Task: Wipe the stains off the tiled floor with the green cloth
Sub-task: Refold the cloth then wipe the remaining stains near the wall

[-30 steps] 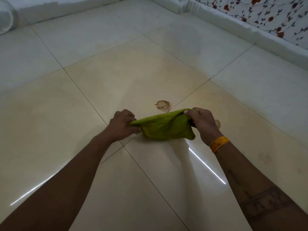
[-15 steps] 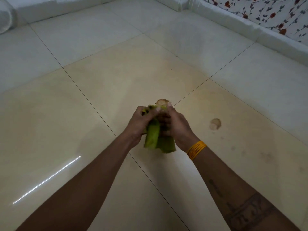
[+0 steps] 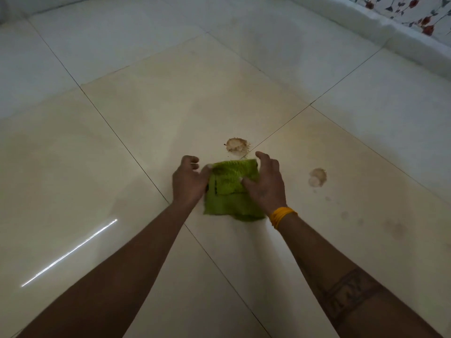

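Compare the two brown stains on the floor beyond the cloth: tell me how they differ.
The nearer-centre stain has a ragged, speckled edge with specks around it; the right-hand stain is smoother-edged and fainter. The centre stain lies just beyond the green cloth, close to a tile joint; the right-hand stain sits apart, mid-tile. Both are brown, roundish, paler in the middle, and unwiped.

A bright green, ribbed cloth [image 3: 230, 191] folded into a rough square sits in the middle of the glossy cream tiled floor [image 3: 146, 118], held at its left and right edges. Just beyond its far edge lies a round, crusty brown stain [image 3: 236, 145]; a paler brown stain [image 3: 317, 177] lies to its right, with faint smudges [image 3: 396, 229] nearer.
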